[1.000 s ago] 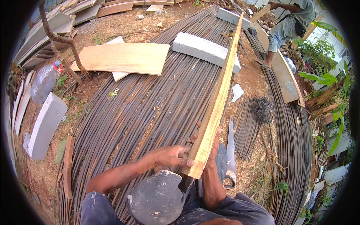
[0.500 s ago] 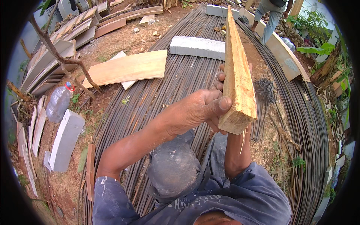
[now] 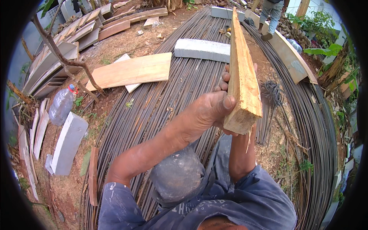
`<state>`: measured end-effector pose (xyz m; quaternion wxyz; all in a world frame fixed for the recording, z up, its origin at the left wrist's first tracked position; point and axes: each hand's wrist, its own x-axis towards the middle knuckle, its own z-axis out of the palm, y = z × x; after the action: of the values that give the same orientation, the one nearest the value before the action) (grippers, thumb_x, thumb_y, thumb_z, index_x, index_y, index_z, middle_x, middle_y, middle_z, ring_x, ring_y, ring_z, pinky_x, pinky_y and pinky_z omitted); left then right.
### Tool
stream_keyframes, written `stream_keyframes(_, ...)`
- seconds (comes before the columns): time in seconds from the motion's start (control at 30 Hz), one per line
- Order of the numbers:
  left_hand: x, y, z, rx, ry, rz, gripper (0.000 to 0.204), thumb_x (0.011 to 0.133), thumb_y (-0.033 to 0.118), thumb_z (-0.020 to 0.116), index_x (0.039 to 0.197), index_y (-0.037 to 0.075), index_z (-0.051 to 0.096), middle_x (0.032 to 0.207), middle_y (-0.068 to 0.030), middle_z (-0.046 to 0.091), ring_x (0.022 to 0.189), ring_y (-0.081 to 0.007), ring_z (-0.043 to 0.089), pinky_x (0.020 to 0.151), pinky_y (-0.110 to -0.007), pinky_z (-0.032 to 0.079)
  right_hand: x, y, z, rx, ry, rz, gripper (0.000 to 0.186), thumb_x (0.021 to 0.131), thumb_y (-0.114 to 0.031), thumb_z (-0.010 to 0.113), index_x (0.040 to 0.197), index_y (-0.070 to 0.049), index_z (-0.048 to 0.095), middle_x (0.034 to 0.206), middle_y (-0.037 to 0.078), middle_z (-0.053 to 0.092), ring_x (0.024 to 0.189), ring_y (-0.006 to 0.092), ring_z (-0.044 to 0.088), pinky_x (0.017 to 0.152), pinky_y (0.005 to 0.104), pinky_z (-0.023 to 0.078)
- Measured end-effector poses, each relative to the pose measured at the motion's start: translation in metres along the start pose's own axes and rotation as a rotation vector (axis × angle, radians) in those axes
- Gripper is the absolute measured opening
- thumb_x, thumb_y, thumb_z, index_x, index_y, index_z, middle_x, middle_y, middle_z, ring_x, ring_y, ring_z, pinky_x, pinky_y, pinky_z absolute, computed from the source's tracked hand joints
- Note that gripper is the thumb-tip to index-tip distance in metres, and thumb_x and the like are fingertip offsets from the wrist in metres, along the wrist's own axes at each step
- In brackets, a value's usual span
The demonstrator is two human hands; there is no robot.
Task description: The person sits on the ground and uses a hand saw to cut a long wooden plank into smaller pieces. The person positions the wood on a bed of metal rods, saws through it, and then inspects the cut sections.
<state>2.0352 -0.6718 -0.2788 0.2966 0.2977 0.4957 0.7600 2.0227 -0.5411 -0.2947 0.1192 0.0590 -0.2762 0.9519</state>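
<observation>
A long, rough-sawn wooden beam (image 3: 243,80) points away from me, its square cut end (image 3: 239,124) close to me. My left hand (image 3: 210,108) is closed on the near end, thumb pressed on the left face and fingers curled underneath. From below, my right hand (image 3: 224,81) appears to wrap the beam farther along. Fingertips show on the left side and a bit of thumb on the right, while its palm is hidden behind the wood. A thin splinter hangs from the near end. My knee in dusty dark trousers (image 3: 177,174) is below the left forearm.
Long steel bars (image 3: 184,84) cover the ground beneath. A white block (image 3: 202,50) and a plywood sheet (image 3: 132,71) lie across them. Left are another block (image 3: 69,143), a plastic bottle (image 3: 61,105), a branch (image 3: 57,53) and stacked boards. A person (image 3: 271,17) stands far right, near tangled wire (image 3: 273,92).
The beam and both hands stay almost still. My left forearm and elbow have shifted slightly right. The person at the far right has moved their feet.
</observation>
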Motion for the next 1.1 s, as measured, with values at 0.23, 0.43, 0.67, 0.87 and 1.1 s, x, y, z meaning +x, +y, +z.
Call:
stream_keyframes(0.23,-0.002,-0.012,-0.011,0.030,0.009,-0.096,0.090,0.075,0.077,0.057,0.118,-0.002,0.057,0.103,-0.0118,0.064,0.102,-0.0193,0.064,0.086,-0.030,0.052,-0.005,0.008,0.002,-0.033,0.062,0.036,0.048,0.100,-0.053,0.036,0.095,-0.008,0.053,0.065,0.004,0.053,0.050,0.0124,0.057,0.045,0.0259,0.054)
stream_keyframes(0.43,-0.005,-0.011,-0.015,0.108,-0.036,-0.148,0.095,0.072,0.077,0.059,0.122,-0.004,0.053,0.107,-0.0136,0.064,0.104,-0.0216,0.062,0.089,-0.032,0.051,-0.010,0.007,0.002,-0.018,0.181,0.048,0.050,0.100,-0.053,0.037,0.100,-0.007,0.054,0.065,0.004,0.053,0.052,0.0127,0.057,0.045,0.0261,0.051)
stream_keyframes(0.67,-0.015,-0.008,-0.038,0.177,0.052,-0.183,0.091,0.078,0.070,0.062,0.126,-0.006,0.049,0.109,-0.0179,0.062,0.104,-0.0233,0.064,0.083,-0.033,0.054,-0.017,-0.003,-0.035,-0.177,0.145,0.136,0.042,0.098,-0.039,0.051,0.110,0.000,0.057,0.081,0.007,0.064,0.061,0.0130,0.064,0.049,0.0221,0.053)
stream_keyframes(0.87,-0.006,-0.019,-0.021,0.043,0.167,-0.414,0.084,0.086,0.049,0.068,0.132,-0.012,0.034,0.114,-0.0226,0.056,0.105,-0.0220,0.063,0.080,-0.032,0.057,-0.030,0.005,-0.066,-0.549,0.030,0.117,0.052,0.092,-0.019,0.062,0.131,0.008,0.042,0.118,0.016,0.057,0.107,0.0176,0.058,0.090,0.0319,0.048)
stream_keyframes(1.1,0.006,-0.017,-0.004,0.095,0.315,-0.587,0.078,0.086,0.043,0.070,0.128,-0.013,0.036,0.108,-0.0217,0.057,0.097,-0.0222,0.066,0.073,-0.029,0.059,-0.024,0.031,-0.098,-0.117,0.095,0.102,0.055,0.095,-0.036,0.054,0.131,0.004,0.042,0.118,0.018,0.057,0.105,0.0236,0.061,0.088,0.0338,0.052)
